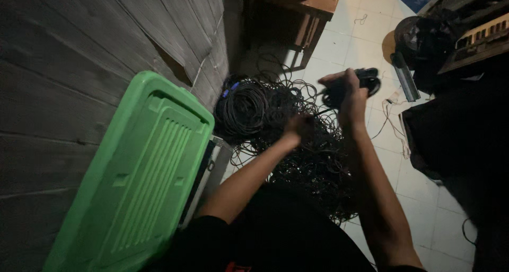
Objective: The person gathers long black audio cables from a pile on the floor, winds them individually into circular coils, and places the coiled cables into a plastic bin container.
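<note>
A big tangled heap of black cables [297,161] lies on the tiled floor in front of me. My right hand [347,89] is raised above the heap and grips a coiled bundle of black cable [366,80]. My left hand [299,126] is lower, fist closed on a strand of black cable just above the heap. A neat round coil of cable [241,110] with a blue connector sits at the heap's left, against the wall.
A green plastic lid [138,176] leans against the grey plank wall [63,65] at left. A wooden table [310,12] stands beyond the heap. Dark equipment cases [456,129], a keyboard-like device [480,36] and a black bag [419,39] crowd the right.
</note>
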